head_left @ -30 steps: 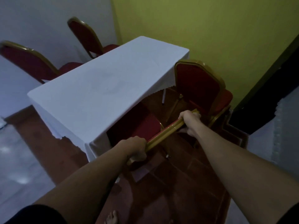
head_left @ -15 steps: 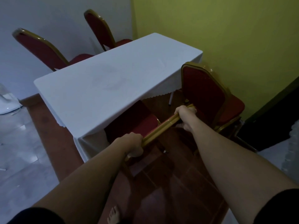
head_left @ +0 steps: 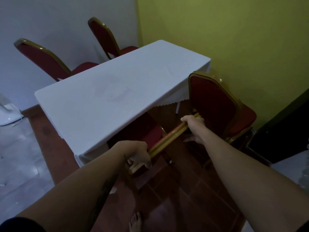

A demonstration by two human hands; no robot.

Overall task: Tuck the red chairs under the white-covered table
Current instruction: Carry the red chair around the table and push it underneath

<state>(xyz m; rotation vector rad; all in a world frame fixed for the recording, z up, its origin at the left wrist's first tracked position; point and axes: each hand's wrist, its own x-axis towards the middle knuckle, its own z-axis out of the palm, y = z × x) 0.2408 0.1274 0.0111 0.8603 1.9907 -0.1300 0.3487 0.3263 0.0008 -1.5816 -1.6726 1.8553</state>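
A red chair with a gold frame [head_left: 168,139] stands at the near long side of the white-covered table [head_left: 117,91]. Its seat reaches partly under the cloth. My left hand [head_left: 138,154] grips the left end of its gold top rail and my right hand [head_left: 194,124] grips the right end. A second red chair [head_left: 215,104] stands to the right, turned away from the table and clear of it. Two more red chairs [head_left: 41,59] [head_left: 105,37] stand at the far side, their seats at the table's edge.
A yellow-green wall [head_left: 234,39] runs close behind the right chair, and a dark doorway [head_left: 284,131] opens at the right. A white object [head_left: 8,113] sits on the pale floor at left. My bare foot [head_left: 135,223] rests on the red-brown tiles below the chair.
The held chair has slid slightly further under the table, and both hands stay on its top rail. My view has shifted so the table and far chairs sit lower in frame.
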